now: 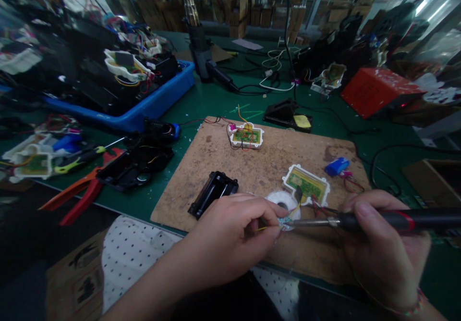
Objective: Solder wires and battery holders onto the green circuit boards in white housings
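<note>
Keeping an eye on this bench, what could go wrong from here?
If hot, the soldering iron in the right hand could burn the left hand, which pinches a small part close to its tip. The red wires beside the white-rimmed circuit unit appear near the iron and might scorch.

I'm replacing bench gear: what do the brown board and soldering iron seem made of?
Brown board: likely pressed wood, matte, from its mottled, stained surface. Soldering iron: dull grey sheen suggests a metal shaft; low-gloss black handle, perhaps plastic or rubber.
</note>
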A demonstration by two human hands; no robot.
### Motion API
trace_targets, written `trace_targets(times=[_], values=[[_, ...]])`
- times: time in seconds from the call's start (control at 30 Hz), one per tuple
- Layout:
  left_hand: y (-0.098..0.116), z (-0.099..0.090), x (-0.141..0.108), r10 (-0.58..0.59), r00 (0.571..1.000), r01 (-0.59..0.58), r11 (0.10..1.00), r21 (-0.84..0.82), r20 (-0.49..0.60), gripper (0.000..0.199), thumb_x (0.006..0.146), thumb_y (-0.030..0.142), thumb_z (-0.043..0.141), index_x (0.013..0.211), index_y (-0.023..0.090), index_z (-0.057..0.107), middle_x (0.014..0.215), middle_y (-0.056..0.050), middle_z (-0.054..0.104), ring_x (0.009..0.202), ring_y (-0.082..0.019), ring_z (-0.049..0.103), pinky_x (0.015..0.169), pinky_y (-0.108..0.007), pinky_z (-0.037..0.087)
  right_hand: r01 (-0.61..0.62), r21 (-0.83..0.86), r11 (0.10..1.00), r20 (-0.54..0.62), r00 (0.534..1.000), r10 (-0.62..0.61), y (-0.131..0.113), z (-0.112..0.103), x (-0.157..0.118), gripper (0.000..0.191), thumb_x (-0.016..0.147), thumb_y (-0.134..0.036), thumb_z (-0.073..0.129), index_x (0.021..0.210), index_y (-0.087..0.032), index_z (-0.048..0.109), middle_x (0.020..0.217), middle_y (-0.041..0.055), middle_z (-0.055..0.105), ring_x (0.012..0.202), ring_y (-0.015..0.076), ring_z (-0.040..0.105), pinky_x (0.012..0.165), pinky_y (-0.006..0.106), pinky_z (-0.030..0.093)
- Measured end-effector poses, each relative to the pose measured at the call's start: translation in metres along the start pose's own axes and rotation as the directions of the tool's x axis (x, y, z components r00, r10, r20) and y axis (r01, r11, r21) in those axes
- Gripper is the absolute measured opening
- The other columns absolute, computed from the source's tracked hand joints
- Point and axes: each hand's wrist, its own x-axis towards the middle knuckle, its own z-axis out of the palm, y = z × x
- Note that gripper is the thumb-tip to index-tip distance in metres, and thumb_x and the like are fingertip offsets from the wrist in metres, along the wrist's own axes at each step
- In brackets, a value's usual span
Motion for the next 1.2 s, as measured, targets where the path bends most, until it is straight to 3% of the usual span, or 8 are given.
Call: trace_targets(times=[0.77,1.2], values=[[-0.0008,0.0023,-0.0009,-0.012,1.0,0.012,1.0,-0.001,-0.024,0.013,0.088,0.01,0.069,0.087,0.023,0.068,0.115,0.008,0.078,0.088,-0.007,0.071,0.072,-0.02,0.049,-0.015,0.004,1.0,-0.006,1.0,0.015,0.0002,0.0008,0.0008,0.026,0.083,-0.039,0.076,0.067,-0.021,0.066,0.065,-0.0011,0.061,0.059,0.0111,0.055,0.052,0.021,0.042],[0.0004,0.0001,-0.0017,-0.031,0.999,0.031,1.0,0.003,0.006,0.011,0.088,0.011,0.069,0.085,0.022,0.068,0.116,0.007,0.078,0.086,-0.007,0.069,0.073,-0.021,0.048,0.026,0.069,0.997,-0.089,0.996,-0.019,-0.0022,0.0044,0.0009,0.022,0.078,-0.033,0.073,0.064,-0.019,0.064,0.063,0.0,0.059,0.058,0.0127,0.055,0.048,0.024,0.042]])
